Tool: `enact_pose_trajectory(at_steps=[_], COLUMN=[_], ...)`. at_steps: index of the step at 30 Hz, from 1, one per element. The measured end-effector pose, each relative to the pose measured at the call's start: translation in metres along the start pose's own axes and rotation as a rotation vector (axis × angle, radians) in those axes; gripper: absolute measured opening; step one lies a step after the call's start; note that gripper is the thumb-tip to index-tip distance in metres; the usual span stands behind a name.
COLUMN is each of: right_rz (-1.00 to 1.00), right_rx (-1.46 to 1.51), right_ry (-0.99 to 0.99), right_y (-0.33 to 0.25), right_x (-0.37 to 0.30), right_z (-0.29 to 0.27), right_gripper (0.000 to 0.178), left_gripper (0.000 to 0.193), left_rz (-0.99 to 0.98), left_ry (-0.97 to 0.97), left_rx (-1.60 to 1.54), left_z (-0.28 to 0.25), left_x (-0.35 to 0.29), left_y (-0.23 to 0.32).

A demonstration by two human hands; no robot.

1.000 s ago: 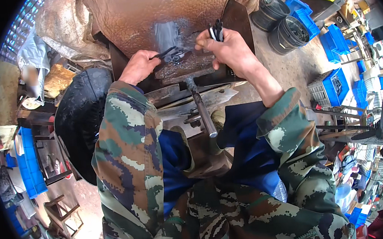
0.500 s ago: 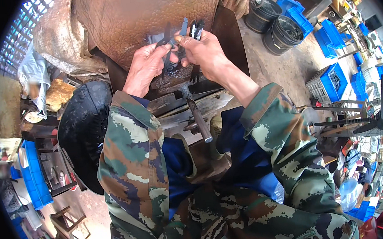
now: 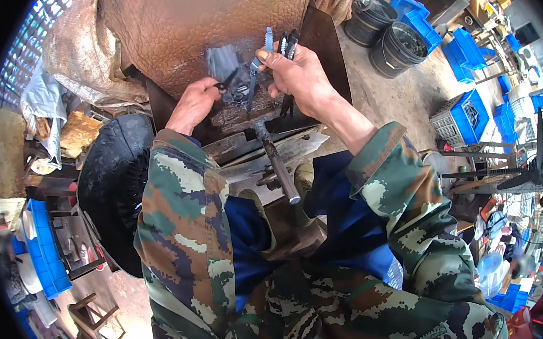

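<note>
My right hand [image 3: 303,81] grips a grey metal piece [image 3: 254,74] with a toothed upper end, like one half of a pair of pliers. Darker toothed pieces [image 3: 289,42] are tucked among the same fingers, their long ends hanging below the palm. To the left, my left hand [image 3: 195,104] is closed on a small dark pointed metal piece [image 3: 229,79] held between thumb and fingers. Its full shape is hidden. Between the hands, small dark metal parts [image 3: 236,95] lie on a worn block [image 3: 231,115]. Behind them is a grey, blurred patch [image 3: 223,61].
A brown crusted sheet [image 3: 207,20] rises behind the work spot, flanked by dark metal side plates [image 3: 327,55]. A metal bar [image 3: 277,162] juts toward me between my knees. Black buckets [image 3: 400,48] and blue crates [image 3: 473,113] stand right; a black cushioned object [image 3: 118,183] is left.
My hands have drawn apart: the left has moved left and slightly down with its dark piece. The grey piece now shows more fully in my right hand, and the grey patch is uncovered.
</note>
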State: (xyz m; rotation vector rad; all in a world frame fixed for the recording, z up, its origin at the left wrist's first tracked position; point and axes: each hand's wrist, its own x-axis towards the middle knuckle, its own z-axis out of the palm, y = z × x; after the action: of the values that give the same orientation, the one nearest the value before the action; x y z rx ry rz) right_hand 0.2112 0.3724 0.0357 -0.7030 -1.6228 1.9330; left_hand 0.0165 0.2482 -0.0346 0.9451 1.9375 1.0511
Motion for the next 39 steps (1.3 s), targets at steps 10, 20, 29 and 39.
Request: enact_pose_trajectory(at_steps=[10, 20, 29, 39], right_rz=[0.026, 0.134, 0.013, -0.103], right_rx=[0.116, 0.460, 0.000, -0.484], right_ry=[-0.088, 0.086, -0.002, -0.317], right_y=[-0.001, -0.015, -0.007, 0.023], right_x=[-0.004, -0.001, -0.029, -0.099], right_z=[-0.011, -0.024, -0.024, -0.044], right_gripper=[0.022, 0.017, 0.020, 0.023], left_gripper=[0.032, 0.030, 0.029, 0.033], left_rz=[0.311, 0.381, 0.126, 0.046], left_ry=[-0.089, 0.102, 0.215, 0.269], left_rx=[0.231, 0.609, 0.319, 0.454], left_z=[-0.016, -0.007, -0.019, -0.027], left_x=[-0.010, -0.018, -0.013, -0.017], left_y=[-0.021, 0.005, 0.009, -0.005])
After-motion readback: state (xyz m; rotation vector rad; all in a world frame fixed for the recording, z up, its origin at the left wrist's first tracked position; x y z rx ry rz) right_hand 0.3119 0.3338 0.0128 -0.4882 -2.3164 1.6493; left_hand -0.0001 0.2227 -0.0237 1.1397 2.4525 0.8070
